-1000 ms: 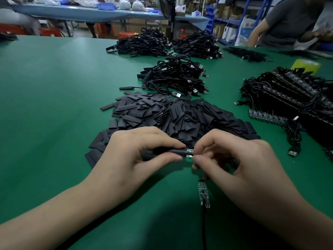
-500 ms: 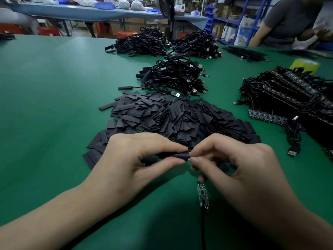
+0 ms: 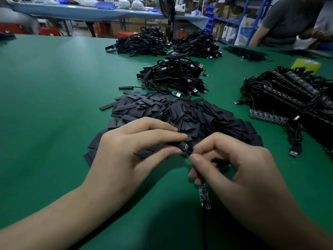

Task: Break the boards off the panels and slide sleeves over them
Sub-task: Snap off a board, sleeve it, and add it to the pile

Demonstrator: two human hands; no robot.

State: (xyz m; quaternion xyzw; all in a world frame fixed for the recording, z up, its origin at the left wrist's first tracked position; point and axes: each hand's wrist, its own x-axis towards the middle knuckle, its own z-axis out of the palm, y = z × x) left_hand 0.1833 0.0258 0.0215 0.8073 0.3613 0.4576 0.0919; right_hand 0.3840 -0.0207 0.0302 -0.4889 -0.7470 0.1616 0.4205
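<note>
Sleeving a small board is the step in hand, judged from how things lie. Left hand (image 3: 126, 152) is pinched, thumb and forefinger, on a black sleeve (image 3: 158, 150) held level just above the green bench (image 3: 45, 105); the sleeve's open end faces right. At that mouth a sliver of board (image 3: 186, 147) shows, so it looks nearly fully in. Right hand (image 3: 239, 170) is closed with its fingertips (image 3: 195, 157) at the board's cable end, apparently feeding it; the exact grip is hidden. To do it well: keep the sleeve mouth from being squashed flat, keep board and sleeve in line, push from the cable end in short strokes, and stop once the board is covered evenly. A second bare board (image 3: 203, 195) on its cable hangs below the right hand, seemingly tucked under the lower fingers, waiting its turn. Behind the hands lies the heap of loose sleeves (image 3: 180, 112); further back, bundles of finished cables (image 3: 178, 76); far right, stacked panels (image 3: 288, 98) with cables attached. No brand, label or writing is legible anywhere; the yellow object (image 3: 306, 64) at right rear shows nothing readable.
</note>
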